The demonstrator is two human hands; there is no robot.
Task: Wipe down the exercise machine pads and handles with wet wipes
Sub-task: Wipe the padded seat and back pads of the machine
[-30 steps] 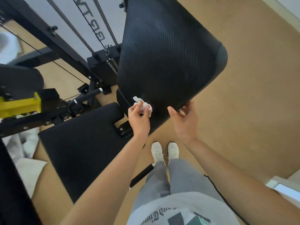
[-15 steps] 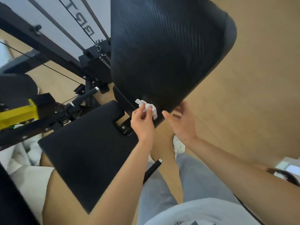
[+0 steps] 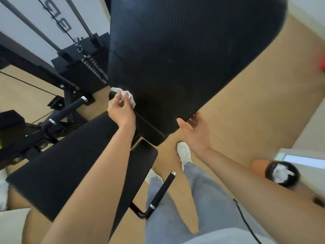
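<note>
A large black ribbed back pad (image 3: 184,55) tilts up in front of me. My left hand (image 3: 120,110) pinches a crumpled white wet wipe (image 3: 125,96) against the pad's lower left edge. My right hand (image 3: 195,132) has its thumb and fingers curled round the pad's bottom right corner; the fingertips are hidden behind the pad. Below lies the flat black seat pad (image 3: 58,164). One black handle with chrome ends (image 3: 161,191) juts out beside my legs, and another handle (image 3: 70,107) sits at the left.
The weight stack (image 3: 82,73) with cables and black frame bars stands at the back left. A dark round container holding white wipes (image 3: 281,173) sits on the tan floor at the right. A black cord (image 3: 244,215) trails by my right arm. My white shoes are under the pad.
I have moved closer to the machine, so the pad looks larger. My left hand slid the wipe leftward along the pad's lower edge. My right hand stays at the bottom corner.
</note>
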